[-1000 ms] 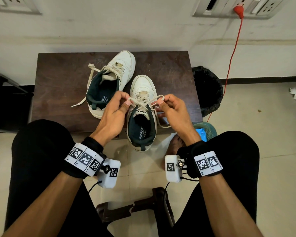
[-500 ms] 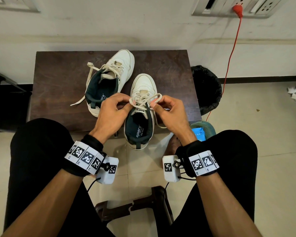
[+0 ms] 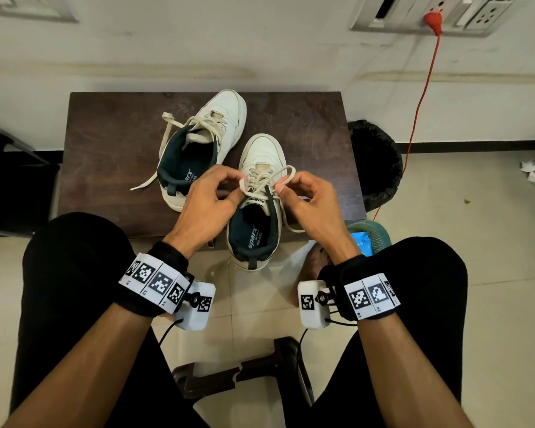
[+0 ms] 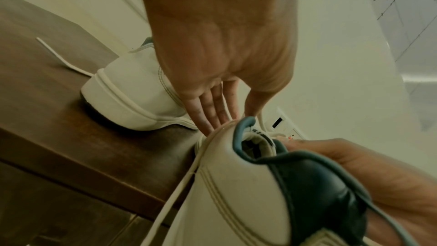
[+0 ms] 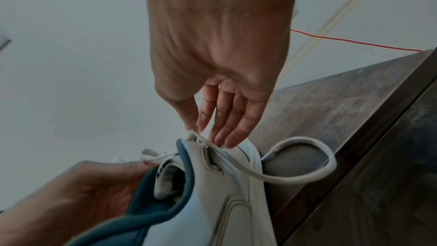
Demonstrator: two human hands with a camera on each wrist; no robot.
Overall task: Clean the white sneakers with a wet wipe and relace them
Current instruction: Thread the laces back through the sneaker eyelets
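Head view: near white leather sneaker [image 3: 261, 193] sits heel-out over near edge of dark wooden counter [image 3: 105, 143], so its cream flat lace [image 3: 286, 174] is reachable. Left hand [image 3: 209, 200] and right hand [image 3: 308, 202] each pinch a lace loop, likely tying the bow. Far-left sneaker [image 3: 210, 137] waits, lace loose.

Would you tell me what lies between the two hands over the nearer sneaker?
In the head view, only the lace spans from left hand to right hand, above the nearer sneaker.

Blue packet [image 3: 362, 244] half hidden behind right wrist.
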